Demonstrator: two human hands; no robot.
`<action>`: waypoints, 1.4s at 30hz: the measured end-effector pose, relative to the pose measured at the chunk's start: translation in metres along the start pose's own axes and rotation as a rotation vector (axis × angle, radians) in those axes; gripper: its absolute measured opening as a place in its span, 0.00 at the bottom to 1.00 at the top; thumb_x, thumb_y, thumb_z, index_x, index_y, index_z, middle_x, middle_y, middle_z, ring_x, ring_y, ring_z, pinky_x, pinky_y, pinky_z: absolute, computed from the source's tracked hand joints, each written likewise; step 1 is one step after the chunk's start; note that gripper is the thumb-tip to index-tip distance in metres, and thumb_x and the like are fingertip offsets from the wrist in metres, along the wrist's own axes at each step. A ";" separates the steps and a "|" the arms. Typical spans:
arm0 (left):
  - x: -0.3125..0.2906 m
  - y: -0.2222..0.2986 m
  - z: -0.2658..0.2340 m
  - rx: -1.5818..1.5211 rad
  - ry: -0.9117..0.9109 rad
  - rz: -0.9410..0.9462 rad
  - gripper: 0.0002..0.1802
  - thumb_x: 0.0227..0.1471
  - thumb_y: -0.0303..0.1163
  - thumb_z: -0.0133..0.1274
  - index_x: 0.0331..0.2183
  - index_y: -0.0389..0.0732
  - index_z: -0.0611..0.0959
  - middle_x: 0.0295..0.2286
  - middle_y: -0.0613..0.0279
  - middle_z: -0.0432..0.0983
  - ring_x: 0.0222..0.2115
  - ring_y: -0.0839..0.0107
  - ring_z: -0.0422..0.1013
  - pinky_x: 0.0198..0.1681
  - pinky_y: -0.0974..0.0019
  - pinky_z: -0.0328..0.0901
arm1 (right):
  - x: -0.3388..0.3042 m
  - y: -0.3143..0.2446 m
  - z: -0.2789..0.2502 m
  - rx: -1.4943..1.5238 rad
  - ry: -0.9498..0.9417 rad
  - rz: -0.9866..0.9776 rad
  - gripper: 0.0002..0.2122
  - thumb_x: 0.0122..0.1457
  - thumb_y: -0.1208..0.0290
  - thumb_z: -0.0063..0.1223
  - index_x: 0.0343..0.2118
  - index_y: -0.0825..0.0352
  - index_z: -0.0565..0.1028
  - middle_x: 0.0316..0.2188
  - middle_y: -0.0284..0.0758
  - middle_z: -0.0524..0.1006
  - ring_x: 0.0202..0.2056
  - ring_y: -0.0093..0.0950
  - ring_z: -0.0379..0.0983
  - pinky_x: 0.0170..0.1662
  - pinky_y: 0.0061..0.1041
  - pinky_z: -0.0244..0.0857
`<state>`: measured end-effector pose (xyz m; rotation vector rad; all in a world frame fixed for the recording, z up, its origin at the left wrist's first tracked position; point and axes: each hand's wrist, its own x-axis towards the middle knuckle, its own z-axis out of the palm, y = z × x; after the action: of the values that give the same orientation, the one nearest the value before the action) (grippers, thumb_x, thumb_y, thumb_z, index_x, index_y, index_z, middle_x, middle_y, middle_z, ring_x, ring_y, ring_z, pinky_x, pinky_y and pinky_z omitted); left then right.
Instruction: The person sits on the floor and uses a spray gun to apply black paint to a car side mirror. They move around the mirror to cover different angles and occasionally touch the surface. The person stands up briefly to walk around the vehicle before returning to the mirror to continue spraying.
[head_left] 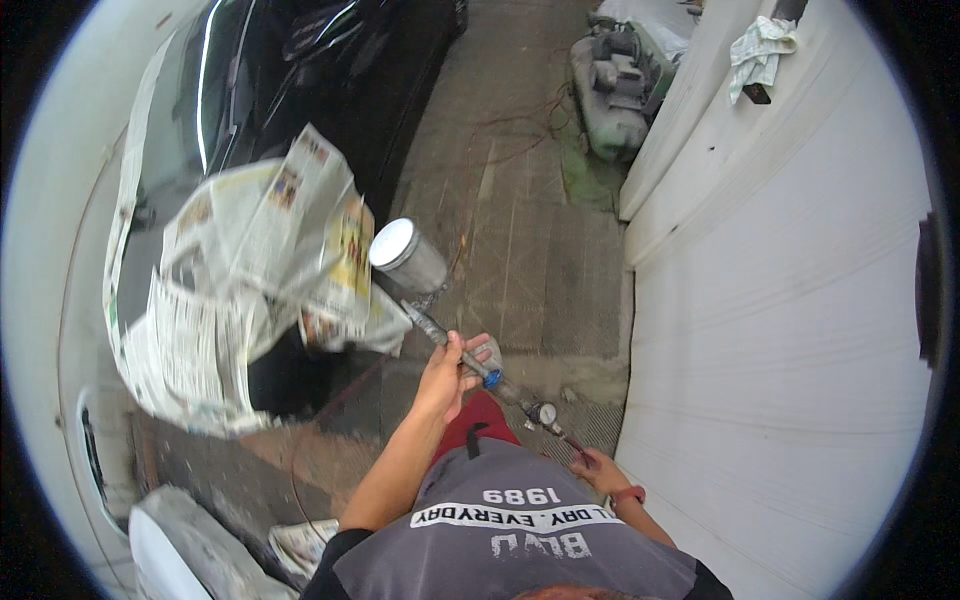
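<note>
A paint spray gun [428, 324] points away from me to the left, with a silver paint cup [412, 258] standing on it under a white lid. My left hand [452, 378] is closed around the gun's handle, some fingers showing past it. A blue ring and a round pressure gauge [543, 413] sit at the handle's rear end. From there a dark red air hose [575, 445] runs to my right hand [600, 472], whose fingers are closed on it. Just left of the cup, newspaper sheets [280, 220] cover part of a dark car [370, 110].
A dusty air compressor [612, 95] stands at the far right on a green patch of floor. White panels [770, 330] line my right side, with a cloth [762, 50] hanging there. A wrapped white part [170, 545] lies lower left. Thin hoses cross the floor.
</note>
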<state>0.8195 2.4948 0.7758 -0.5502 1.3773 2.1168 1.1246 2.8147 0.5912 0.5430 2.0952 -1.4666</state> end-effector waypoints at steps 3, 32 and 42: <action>0.072 0.073 -0.004 -0.039 -0.136 0.051 0.21 0.78 0.56 0.40 0.47 0.49 0.75 0.65 0.43 0.72 0.66 0.47 0.69 0.55 0.48 0.76 | 0.038 -0.016 -0.018 -0.075 0.194 0.239 0.19 0.63 0.54 0.70 0.41 0.68 0.85 0.27 0.38 0.84 0.32 0.34 0.80 0.42 0.38 0.74; 0.759 0.551 0.238 -0.138 0.022 0.238 0.18 0.75 0.52 0.49 0.48 0.48 0.79 0.68 0.41 0.67 0.71 0.39 0.61 0.61 0.37 0.74 | 0.662 -0.364 -0.537 -0.240 0.128 0.665 0.33 0.76 0.40 0.40 0.41 0.74 0.81 0.26 0.46 0.84 0.23 0.40 0.84 0.27 0.39 0.80; 1.054 0.702 0.321 -0.184 0.046 0.238 0.19 0.76 0.51 0.48 0.50 0.45 0.74 0.66 0.38 0.68 0.70 0.37 0.62 0.61 0.30 0.72 | 0.948 -0.421 -0.648 -0.461 0.139 0.479 0.32 0.76 0.40 0.41 0.35 0.68 0.83 0.24 0.42 0.84 0.20 0.34 0.81 0.22 0.40 0.72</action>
<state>-0.4511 2.7979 0.7523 -0.5315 1.3374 2.4536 0.0119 3.3126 0.4921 0.8967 2.1148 -0.6710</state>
